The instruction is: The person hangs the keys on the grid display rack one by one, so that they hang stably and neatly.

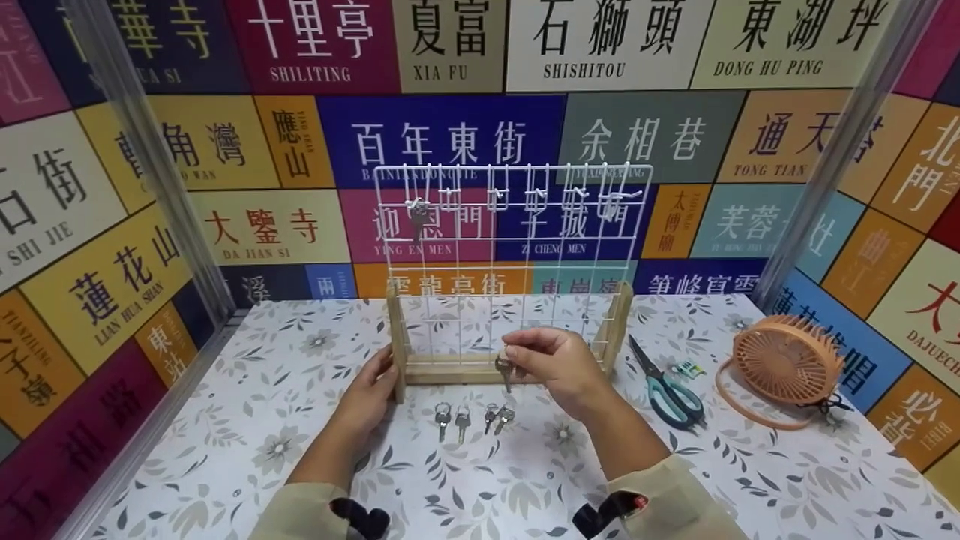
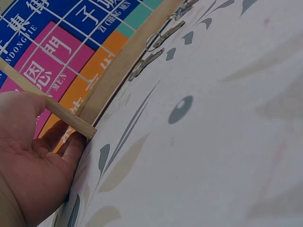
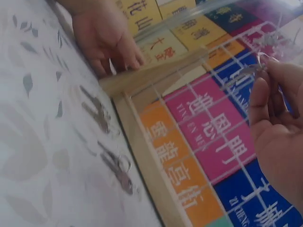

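Note:
A white wire grid rack [image 1: 517, 238] on a wooden stand [image 1: 450, 373] stands upright in front of me. My left hand [image 1: 369, 390] grips the stand's left wooden post [image 2: 71, 118], thumb and fingers on either side. In my right hand [image 1: 562, 367] a metal key [image 1: 506, 367] on a ring is pinched between thumb and fingertips, before the lower grid. The right wrist view shows its ring [image 3: 262, 59] standing up from the fingertips. Several keys [image 1: 463, 424] with rings lie on the table before the stand. Another key [image 1: 418, 214] hangs from the leftmost hook.
White hooks [image 1: 536, 196] line the upper grid. To the right lie teal-handled scissors [image 1: 667, 394], blades toward the rack, beside a small green-and-white item [image 1: 688, 368]. An orange fan [image 1: 787, 364] stands farther right. A sign-printed wall [image 1: 480, 45] rises behind the flowered tabletop [image 1: 300, 352].

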Motion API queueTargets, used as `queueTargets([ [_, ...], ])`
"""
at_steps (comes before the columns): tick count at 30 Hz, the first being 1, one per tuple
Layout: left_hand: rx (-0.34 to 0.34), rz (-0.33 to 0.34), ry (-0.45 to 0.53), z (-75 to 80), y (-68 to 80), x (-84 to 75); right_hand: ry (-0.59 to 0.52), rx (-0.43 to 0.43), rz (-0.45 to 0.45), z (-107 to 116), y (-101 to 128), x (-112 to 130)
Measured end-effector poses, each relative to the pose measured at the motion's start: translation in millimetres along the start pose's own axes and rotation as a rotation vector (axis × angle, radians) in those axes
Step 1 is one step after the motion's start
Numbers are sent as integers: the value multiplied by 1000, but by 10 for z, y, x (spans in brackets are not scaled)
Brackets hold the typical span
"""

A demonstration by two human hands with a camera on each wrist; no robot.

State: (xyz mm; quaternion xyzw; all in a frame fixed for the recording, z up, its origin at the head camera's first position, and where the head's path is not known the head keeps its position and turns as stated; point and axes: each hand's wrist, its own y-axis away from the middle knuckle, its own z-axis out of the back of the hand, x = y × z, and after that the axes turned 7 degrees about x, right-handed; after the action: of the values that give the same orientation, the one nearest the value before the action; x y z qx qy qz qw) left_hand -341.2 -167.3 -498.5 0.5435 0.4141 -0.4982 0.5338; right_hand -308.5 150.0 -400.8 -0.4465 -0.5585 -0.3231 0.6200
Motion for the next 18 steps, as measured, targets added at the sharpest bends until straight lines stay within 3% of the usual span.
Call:
queueTargets([
  [9, -5, -1, 6, -37, 6, -6, -190, -140, 118, -227, -210, 421],
  [18, 1, -18, 34, -22, 23, -24, -161, -112, 201, -428, -620, 963],
])
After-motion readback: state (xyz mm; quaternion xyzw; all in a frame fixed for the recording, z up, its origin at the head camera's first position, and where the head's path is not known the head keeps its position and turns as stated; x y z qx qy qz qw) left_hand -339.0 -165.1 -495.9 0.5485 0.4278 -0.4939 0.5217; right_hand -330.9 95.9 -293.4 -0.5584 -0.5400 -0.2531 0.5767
